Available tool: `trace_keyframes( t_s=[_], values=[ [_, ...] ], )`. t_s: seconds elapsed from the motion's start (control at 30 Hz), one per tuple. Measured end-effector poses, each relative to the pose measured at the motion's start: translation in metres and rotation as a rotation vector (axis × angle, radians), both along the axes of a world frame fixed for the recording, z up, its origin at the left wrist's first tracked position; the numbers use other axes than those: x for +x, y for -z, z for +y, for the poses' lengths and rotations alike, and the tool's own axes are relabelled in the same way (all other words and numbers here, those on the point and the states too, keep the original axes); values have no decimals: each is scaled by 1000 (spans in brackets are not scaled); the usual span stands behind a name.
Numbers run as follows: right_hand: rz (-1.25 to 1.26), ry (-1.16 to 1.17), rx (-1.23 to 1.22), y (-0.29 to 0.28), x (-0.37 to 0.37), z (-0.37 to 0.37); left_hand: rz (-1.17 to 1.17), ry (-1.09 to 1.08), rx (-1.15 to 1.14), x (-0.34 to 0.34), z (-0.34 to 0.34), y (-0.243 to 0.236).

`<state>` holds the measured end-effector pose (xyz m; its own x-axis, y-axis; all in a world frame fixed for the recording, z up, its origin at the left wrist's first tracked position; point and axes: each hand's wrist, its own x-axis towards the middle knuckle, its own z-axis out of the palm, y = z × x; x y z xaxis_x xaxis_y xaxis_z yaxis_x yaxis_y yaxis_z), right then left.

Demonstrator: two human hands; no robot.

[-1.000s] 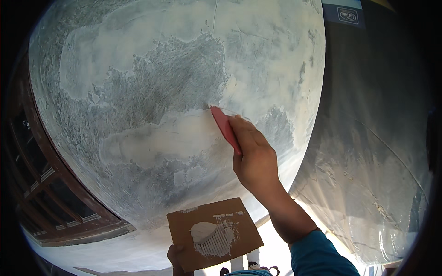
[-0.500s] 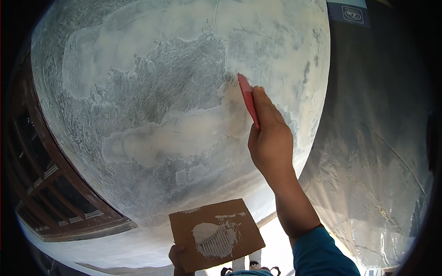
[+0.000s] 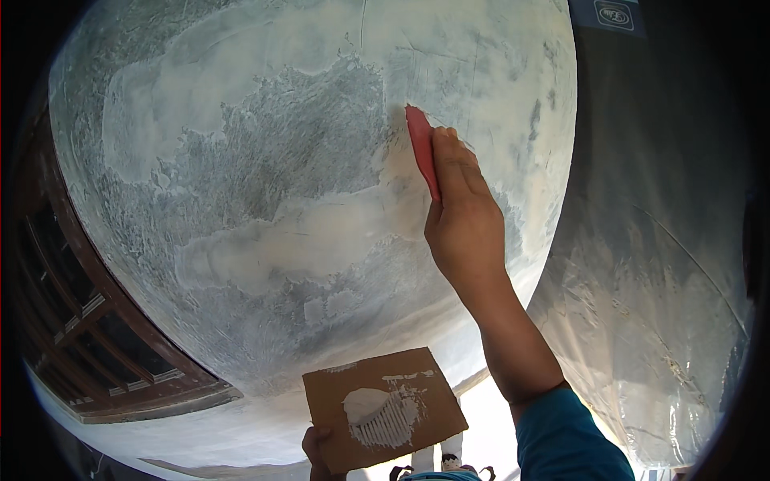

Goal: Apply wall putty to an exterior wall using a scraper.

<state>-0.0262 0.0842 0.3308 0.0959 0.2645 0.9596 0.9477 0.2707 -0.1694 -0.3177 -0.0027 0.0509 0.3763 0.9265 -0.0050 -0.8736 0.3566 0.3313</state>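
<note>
My right hand (image 3: pixel 467 204) grips a red putty scraper (image 3: pixel 421 152), its blade edge against the wall (image 3: pixel 313 136). The fingers lie over the scraper's right side and hide part of it. The wall is grey with broad patches of whitish putty, and a rough bare area lies left of the scraper. Low in the view, my left hand (image 3: pixel 316 446) pinches the left edge of a brown cardboard piece (image 3: pixel 329 401). On the cardboard sits a smear of white putty (image 3: pixel 381 417) with ridged streaks.
A dark wooden window frame (image 3: pixel 160 393) with panes borders the wall at the left. To the right hangs a dark sheet under clear plastic (image 3: pixel 634 321). My feet (image 3: pixel 451 461) show on the bright floor below the cardboard.
My right hand has moved the scraper upward and slightly left along the wall. The cardboard in my left hand has shifted a little to the right.
</note>
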Motion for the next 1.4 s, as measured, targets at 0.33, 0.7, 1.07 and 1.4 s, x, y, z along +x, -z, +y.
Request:
trace_keyframes(
  t_s=[0.33,0.7,1.07,1.4],
  values=[
    [-91,-247,-276,62,-18,-32,7,-34,2,-1,-1,3],
    [-370,-57,-354,114,-33,-29,-45,-4,-31,14,2,18],
    [-404,83,-149,77,-20,20,60,-13,-57,33,0,17],
    [-108,-23,41,-5,13,-13,137,-23,-52,44,-5,20]
  ],
)
